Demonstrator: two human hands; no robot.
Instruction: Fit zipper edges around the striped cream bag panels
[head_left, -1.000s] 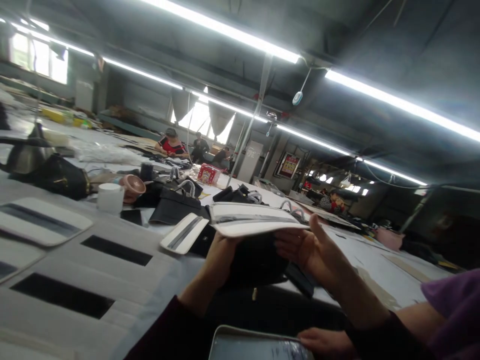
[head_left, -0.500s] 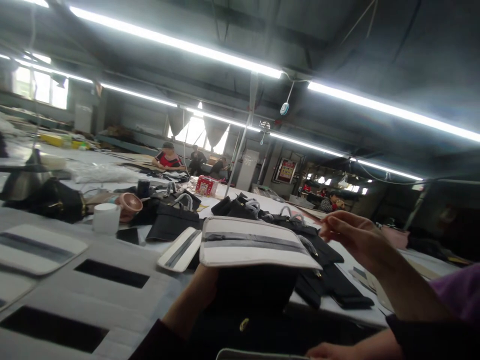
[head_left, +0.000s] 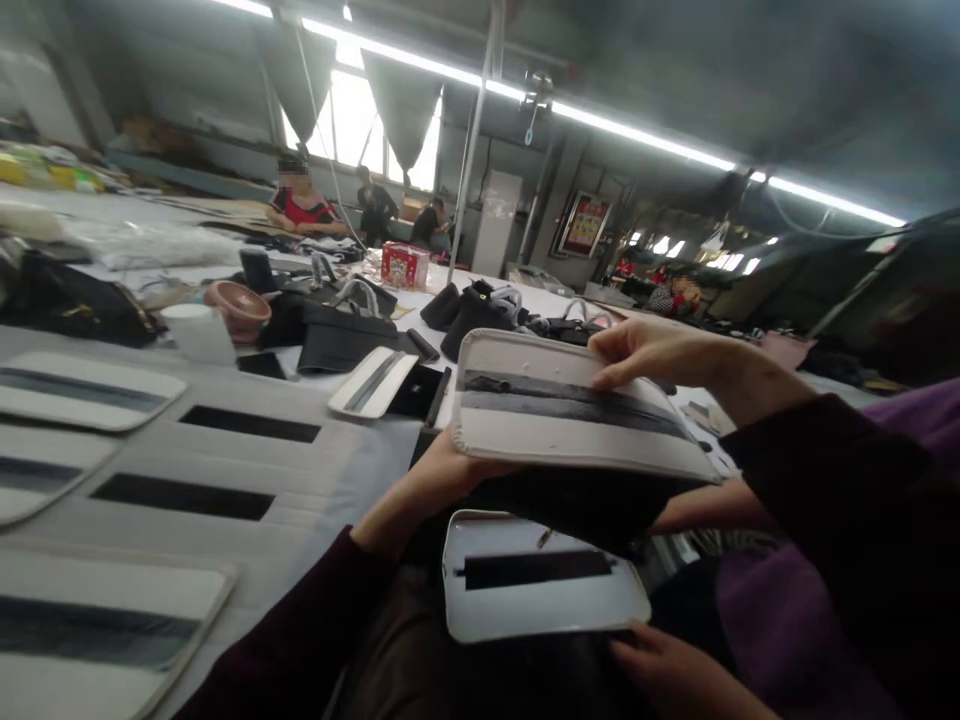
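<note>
My left hand [head_left: 442, 475] grips the near left edge of a white padded panel with a black zipper stripe [head_left: 570, 430], thumb side up, supporting it from below. My right hand [head_left: 652, 350] pinches the panel's far edge, fingers closed on it. The panel is tilted toward me. A black piece [head_left: 585, 505] hangs under it. Below lies a second white panel with a black slot [head_left: 540, 600], held at its lower right by a co-worker's hand [head_left: 660, 675]; that person wears purple.
On the table to the left lie white striped panels [head_left: 82, 385] and grey sheets with black slots [head_left: 247, 425]. Behind them stand black handbags [head_left: 345, 335], a white cup [head_left: 196, 330], a pink fan [head_left: 236, 300] and a red box [head_left: 405, 265]. People sit at the back [head_left: 300, 205].
My view has tipped downward. My right hand, free in the air half a second ago, has come down onto the panel's far edge. The panel has tilted up toward me.
</note>
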